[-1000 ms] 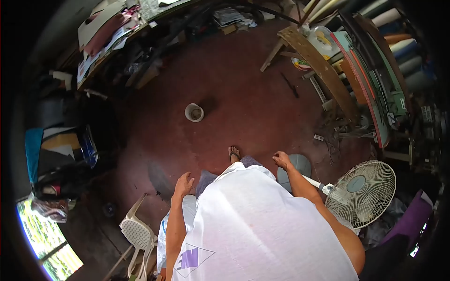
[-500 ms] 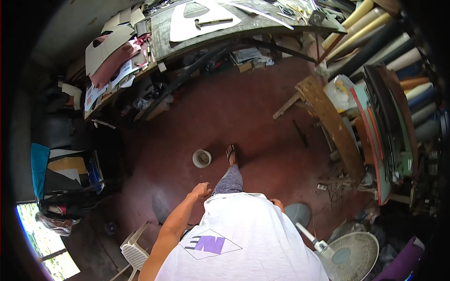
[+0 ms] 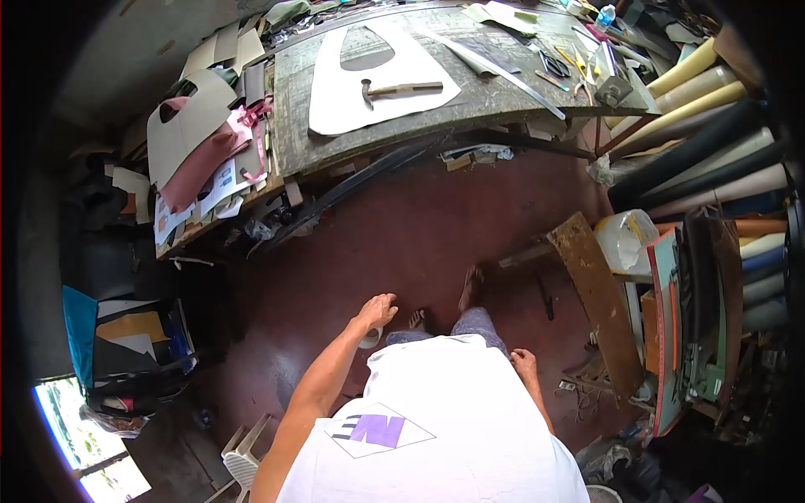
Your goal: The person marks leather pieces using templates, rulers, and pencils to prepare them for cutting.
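My left hand [image 3: 377,311] hangs over the red floor, empty, with its fingers loosely apart. Just below it shows part of a white bucket [image 3: 370,338], mostly hidden by the arm. Low at my right side, my right hand [image 3: 524,363] is empty, its fingers slightly bent and apart. Both hands are away from the workbench [image 3: 293,101]. On that bench a hammer [image 3: 407,88] lies on a white cut-out piece [image 3: 335,105] with a curved opening. A long metal ruler [image 3: 511,77] lies to the right of it.
Scissors [image 3: 554,65] and a metal can [image 3: 610,80] are on the bench's right end. Rolls of material [image 3: 688,168] lean at the right, behind a wooden board [image 3: 595,302]. A plastic chair [image 3: 243,457] stands at the lower left. My feet are on the red floor [image 3: 402,226].
The bench and hammer appear closer and lower. My left hand has moved up and right, over the bucket. More of my right hand shows, and the fan has almost left the view.
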A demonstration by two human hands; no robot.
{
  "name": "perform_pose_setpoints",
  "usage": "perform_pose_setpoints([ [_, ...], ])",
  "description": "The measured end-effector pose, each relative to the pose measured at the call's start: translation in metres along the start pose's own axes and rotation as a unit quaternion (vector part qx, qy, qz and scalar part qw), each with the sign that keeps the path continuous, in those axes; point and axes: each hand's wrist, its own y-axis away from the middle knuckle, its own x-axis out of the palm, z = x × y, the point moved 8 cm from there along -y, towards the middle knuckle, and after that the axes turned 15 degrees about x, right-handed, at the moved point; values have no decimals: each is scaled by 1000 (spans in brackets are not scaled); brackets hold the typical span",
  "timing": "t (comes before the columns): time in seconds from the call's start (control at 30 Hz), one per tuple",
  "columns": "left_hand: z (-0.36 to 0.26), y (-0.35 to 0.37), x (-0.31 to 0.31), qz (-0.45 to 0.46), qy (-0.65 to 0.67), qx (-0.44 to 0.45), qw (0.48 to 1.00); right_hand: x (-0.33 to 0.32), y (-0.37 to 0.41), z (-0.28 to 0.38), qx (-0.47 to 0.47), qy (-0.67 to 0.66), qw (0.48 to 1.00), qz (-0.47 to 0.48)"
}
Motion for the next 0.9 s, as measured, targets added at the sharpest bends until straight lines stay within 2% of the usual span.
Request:
perform_pose_setpoints([
  [0.07,-10,-41,-16,23,17,-13,1000,4,-9,53,-75,96,992,-14],
  [0.1,-17,-58,-23,27,22,-11,999,5,-28,64,-77,134,988,-19],
  [0.23,-23,-131,-55,11,26,-18,999,12,-198,40,-81,230,969,-45],
  [0.3,-28,-146,-72,-16,8,-21,1000,2,-217,64,-105,234,966,-36],
  [0.33,-34,-162,-87,-8,28,-37,999,-8,-217,92,-117,241,963,-28],
  [0.37,-41,-175,-102,-44,25,-27,998,-17,-221,125,-118,208,971,31],
  [0.4,-45,-192,-123,-83,19,-14,996,-29,-227,166,-132,232,963,22],
  [0.47,-62,-222,-174,-149,21,-17,989,-54,-189,289,-161,279,947,3],
  [0.53,-66,-250,-215,-237,12,2,971,-65,-193,372,-137,239,961,11],
  [0.6,-69,-277,-261,-306,-3,13,952,-66,-188,463,-209,248,946,14],
  [0.7,-64,-313,-323,-393,-50,33,918,-42,-154,585,-260,253,931,48],
  [0.8,-48,-345,-360,-410,-123,52,902,-5,-98,665,-318,247,913,63],
  [0.9,-29,-369,-370,-380,-134,39,914,35,-47,715,-375,237,893,74],
])
